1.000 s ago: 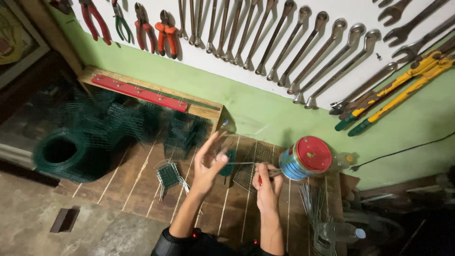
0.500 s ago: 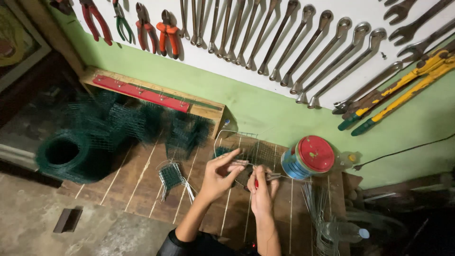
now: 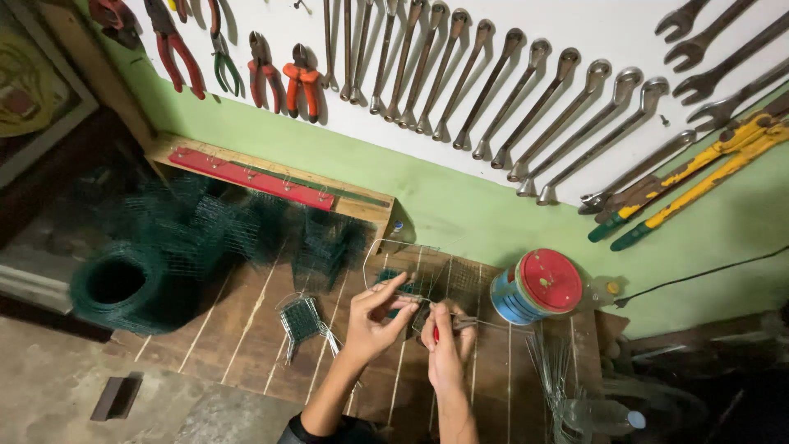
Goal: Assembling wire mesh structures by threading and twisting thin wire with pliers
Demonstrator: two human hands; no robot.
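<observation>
L hand (image 3: 374, 321) is pinching the edge of a green wire mesh piece (image 3: 411, 289) w/ thumb and forefinger, other fingers curling loosely. R hand (image 3: 446, 339) is gripping red-handled pliers (image 3: 448, 323), fingers wrapping tight round the handles, nose at the mesh. Mesh is sitting on the wooden desk (image 3: 246, 329), centre, just in front of both hands. Blue spool w/ red lid (image 3: 538, 285) is standing near, to the right. Clear bottle (image 3: 596, 418) is lying at the desk's right edge; contents can't tell.

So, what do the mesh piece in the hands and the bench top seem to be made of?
The mesh piece looks like thin wire with a dark green coating: an open square grid with bare silvery ends. The bench top seems to be unpainted brown wood: parallel planks with pale gaps between them.
</observation>
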